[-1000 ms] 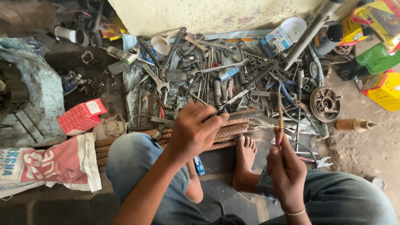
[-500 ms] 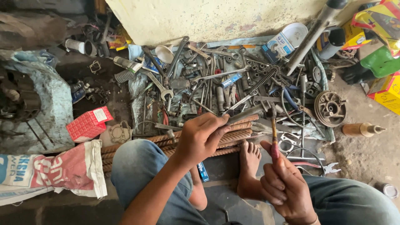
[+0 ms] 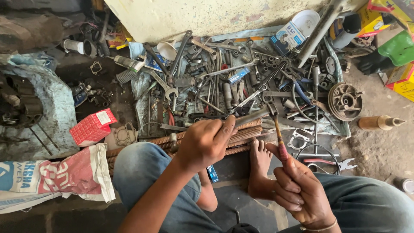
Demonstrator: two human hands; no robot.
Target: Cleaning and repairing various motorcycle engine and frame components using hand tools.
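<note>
Your left hand (image 3: 206, 142) grips the grey metal rod (image 3: 252, 117), its axis running far-right; your right hand (image 3: 299, 190) clasps the red-handled hammer (image 3: 278, 131), head touching the rod's end.

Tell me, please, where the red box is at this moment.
In the head view, the red box lies on the ground at the left, beside the person's left knee, just above the printed sack and left of the tool pile.

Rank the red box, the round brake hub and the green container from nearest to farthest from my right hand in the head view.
From the right hand:
1. Round brake hub, up and slightly right, among the tools.
2. Green container, far upper right corner.
3. Red box, far left, past the left knee.
</note>
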